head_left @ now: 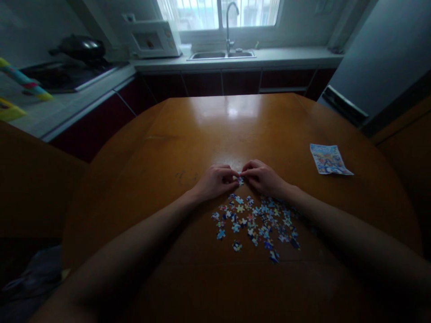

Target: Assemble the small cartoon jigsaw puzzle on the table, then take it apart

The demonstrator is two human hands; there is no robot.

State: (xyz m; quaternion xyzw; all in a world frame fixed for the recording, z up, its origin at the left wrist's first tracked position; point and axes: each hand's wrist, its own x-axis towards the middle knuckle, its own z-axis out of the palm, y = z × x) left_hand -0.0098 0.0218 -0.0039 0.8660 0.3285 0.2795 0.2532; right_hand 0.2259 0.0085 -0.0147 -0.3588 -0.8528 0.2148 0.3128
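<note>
Both hands meet near the middle of the wooden table point(161, 152), fingertips almost touching. Between them is a small joined cluster of jigsaw puzzle pieces point(240, 181). My left hand point(218, 181) pinches it from the left, fingers curled. From the other side my right hand point(261, 176) grips its upper right edge with thumb and forefinger. Part of the cluster is hidden by the fingers. Loose puzzle pieces point(251, 220) lie scattered on the table just below the hands, some of them under my right forearm.
A creased printed picture sheet point(330, 159) lies at the right of the table. Beyond the table's far edge are a counter with a sink point(208, 55), a faucet point(228, 27) and a white microwave point(153, 39). A black wok point(82, 47) sits on the stove at left.
</note>
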